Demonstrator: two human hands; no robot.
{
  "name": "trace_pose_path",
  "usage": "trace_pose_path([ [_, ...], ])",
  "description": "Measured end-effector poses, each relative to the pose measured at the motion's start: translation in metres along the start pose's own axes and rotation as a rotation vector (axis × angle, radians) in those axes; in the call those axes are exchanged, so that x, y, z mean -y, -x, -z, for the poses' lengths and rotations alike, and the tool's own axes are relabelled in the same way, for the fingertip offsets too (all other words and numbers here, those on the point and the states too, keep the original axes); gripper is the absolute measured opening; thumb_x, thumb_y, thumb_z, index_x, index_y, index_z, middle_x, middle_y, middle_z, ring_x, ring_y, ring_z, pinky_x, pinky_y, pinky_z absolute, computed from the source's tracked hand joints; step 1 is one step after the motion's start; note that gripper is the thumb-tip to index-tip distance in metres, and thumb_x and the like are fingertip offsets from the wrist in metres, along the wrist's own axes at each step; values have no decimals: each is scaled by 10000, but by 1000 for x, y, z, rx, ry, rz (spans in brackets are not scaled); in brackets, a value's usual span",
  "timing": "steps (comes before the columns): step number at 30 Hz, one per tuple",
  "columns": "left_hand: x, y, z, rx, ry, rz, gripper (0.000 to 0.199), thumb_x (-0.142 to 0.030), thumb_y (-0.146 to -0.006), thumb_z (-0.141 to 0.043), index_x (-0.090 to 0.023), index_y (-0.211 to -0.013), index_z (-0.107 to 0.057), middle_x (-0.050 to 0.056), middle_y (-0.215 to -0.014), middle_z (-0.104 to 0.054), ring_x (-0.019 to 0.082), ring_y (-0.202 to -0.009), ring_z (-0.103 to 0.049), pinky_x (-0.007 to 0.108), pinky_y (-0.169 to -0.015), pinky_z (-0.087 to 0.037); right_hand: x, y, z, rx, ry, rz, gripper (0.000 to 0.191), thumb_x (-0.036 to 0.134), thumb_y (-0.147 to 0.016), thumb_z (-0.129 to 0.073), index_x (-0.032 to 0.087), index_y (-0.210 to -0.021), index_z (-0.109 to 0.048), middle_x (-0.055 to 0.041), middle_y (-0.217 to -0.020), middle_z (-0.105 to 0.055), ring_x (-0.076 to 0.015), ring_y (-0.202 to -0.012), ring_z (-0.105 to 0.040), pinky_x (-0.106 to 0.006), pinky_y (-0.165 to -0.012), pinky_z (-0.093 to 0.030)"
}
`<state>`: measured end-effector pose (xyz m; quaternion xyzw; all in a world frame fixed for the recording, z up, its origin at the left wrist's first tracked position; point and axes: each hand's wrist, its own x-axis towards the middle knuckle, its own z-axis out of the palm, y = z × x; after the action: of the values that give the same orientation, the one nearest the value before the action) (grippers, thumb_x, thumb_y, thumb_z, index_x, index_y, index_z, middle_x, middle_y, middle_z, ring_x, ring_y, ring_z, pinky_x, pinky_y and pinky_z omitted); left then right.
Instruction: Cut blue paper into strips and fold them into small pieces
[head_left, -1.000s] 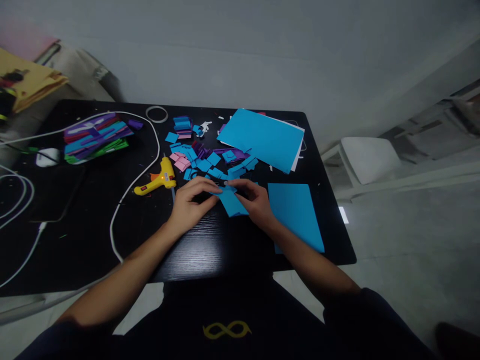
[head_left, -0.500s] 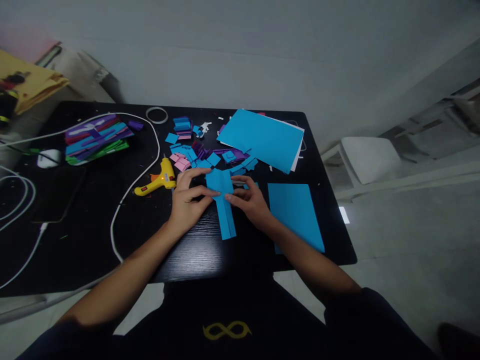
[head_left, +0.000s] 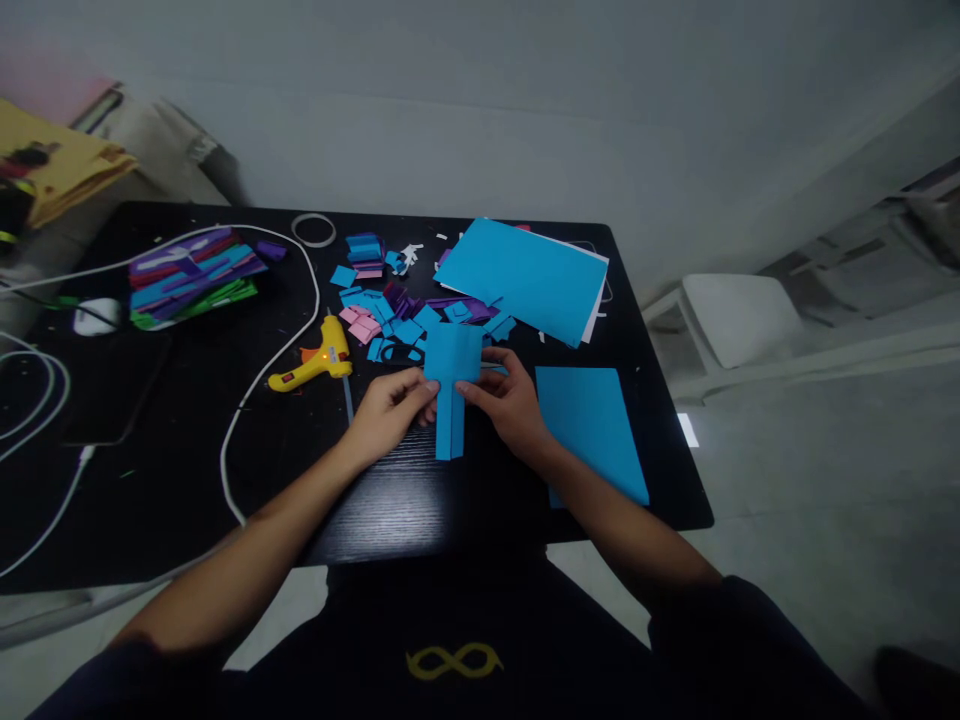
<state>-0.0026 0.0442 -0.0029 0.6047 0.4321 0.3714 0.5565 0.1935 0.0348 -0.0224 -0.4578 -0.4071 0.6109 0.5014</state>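
Observation:
Between my two hands is a folded blue paper piece, wide at the far end with a narrow creased strip toward me. My left hand pinches its left side where the wide part meets the strip, thumb on top. My right hand grips the right side the same way, its other fingers partly behind the paper. Just beyond lie loose blue paper squares and pink paper pieces. A yellow glue gun rests left of my left hand, with a glue stick at its rear.
Blue sheets lie over white paper at the back right, and another blue sheet is by my right forearm. A white cable crosses the left side, near a phone and a stack of coloured paper strips.
The blue paper has shifted slightly right and turned more upright. My left hand has slid nearer me, its fingers now curled in; my right hand has moved little.

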Motion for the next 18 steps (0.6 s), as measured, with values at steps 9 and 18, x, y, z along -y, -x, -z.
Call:
trace_pose_path([
  [9, -4, 1, 0, 45, 3, -55, 413, -439, -986, -609, -172, -678, -677, 29, -656, -678, 153, -622, -640, 274, -654, -530, 0, -5, 5, 117, -200, -241, 599, 370, -676, -964, 228, -1135, -606, -17, -906, -785, -225, -860, -779, -435, -887, -634],
  [18, -5, 1, 0, 50, -13, -29, 321, -366, -946, -626, -174, -696, -685, 20, -659, -694, 147, -619, -657, 263, -649, -538, -2, -6, 6, 169, -216, -264, 537, 376, -696, -957, 218, -1090, -628, -22, -889, -787, -225, -835, -774, -426, -846, -639],
])
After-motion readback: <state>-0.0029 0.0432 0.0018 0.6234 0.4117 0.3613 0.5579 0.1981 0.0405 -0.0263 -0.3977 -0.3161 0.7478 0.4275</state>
